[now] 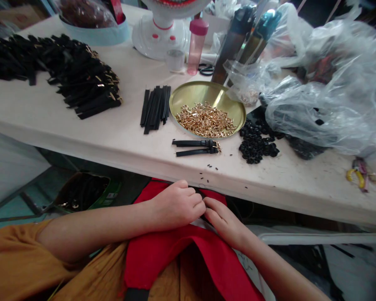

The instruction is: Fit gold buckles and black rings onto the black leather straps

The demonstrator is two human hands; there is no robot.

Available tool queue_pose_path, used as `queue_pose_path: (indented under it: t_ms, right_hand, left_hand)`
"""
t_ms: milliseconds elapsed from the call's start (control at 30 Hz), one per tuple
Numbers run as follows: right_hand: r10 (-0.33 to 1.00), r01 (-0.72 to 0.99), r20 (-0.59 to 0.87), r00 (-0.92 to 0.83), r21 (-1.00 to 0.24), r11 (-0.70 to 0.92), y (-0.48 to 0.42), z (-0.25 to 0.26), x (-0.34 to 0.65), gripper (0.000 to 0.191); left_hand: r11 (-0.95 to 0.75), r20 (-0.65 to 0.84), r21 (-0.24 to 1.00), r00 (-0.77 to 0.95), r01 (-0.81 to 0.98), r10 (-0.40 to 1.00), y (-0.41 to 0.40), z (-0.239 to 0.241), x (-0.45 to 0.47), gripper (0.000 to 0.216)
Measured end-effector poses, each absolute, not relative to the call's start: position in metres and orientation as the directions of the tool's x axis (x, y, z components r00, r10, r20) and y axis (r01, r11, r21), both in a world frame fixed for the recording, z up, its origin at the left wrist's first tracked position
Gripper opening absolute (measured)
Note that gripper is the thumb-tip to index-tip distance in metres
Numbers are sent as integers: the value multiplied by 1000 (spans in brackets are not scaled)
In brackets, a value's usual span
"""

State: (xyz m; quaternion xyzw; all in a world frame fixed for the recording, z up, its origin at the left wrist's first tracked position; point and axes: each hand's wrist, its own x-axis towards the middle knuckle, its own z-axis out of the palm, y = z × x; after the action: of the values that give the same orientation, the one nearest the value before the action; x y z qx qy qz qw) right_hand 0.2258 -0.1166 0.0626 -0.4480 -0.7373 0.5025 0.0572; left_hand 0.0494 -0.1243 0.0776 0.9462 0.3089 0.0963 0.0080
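My left hand (181, 205) is closed, knuckles up, just below the table's front edge over a red apron (163, 246). Against its fingertips lies my right hand (223, 219), its fingers curled inward. Whatever the fingers hold, if anything, is hidden; a dark bit shows between the hands. On the table nearest them lie two black straps (192, 152) with gold buckles. Behind those stands a gold round tray (207, 88) heaped with small gold buckles (207, 119). Flat black strips (156, 108) are stacked left of the tray, and small black loops (257, 142) are piled at its right.
A large heap of black straps (87, 83) with gold buckles covers the left. Clear plastic bags (329, 104) crowd the right, with yellow-handled pliers (356, 177) near the edge. A pink bottle (195, 48), black-handled scissors (206, 69) and a white stand (159, 35) are at the back.
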Motion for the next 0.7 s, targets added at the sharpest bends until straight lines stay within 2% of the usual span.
queue_pose_path:
  t_ms: [133,233,300,400,500,700]
  right_hand:
    - [712,544,-394,-582,-839,-20,-112,60,224,15]
    - [685,525,-409,-603,-850,-45,-107,62,225,17]
    - [706,554,-379,-599,-832,24,-104,65,228,16]
    - [771,636,-265,-580,-738,224,-101,69,235,21]
    - [751,639,-235,-617,-707,304,-100,70,238,17]
    - [754,627,-315,-576,-763,160,-104,70,235,13]
  left_hand:
    - [-800,182,99,779,592,600,-122,73,51,12]
    - [-725,144,193,711,662,688,-118,70,50,14]
    - [-618,66,306,632,724,772,-114,72,47,15]
    - [-367,-153,517,506,773,849,-108,79,40,17]
    - [-153,-345,660,478,735,807,-104,85,35,18]
    - [-34,-433,751,532,659,728,-102,83,36,19]
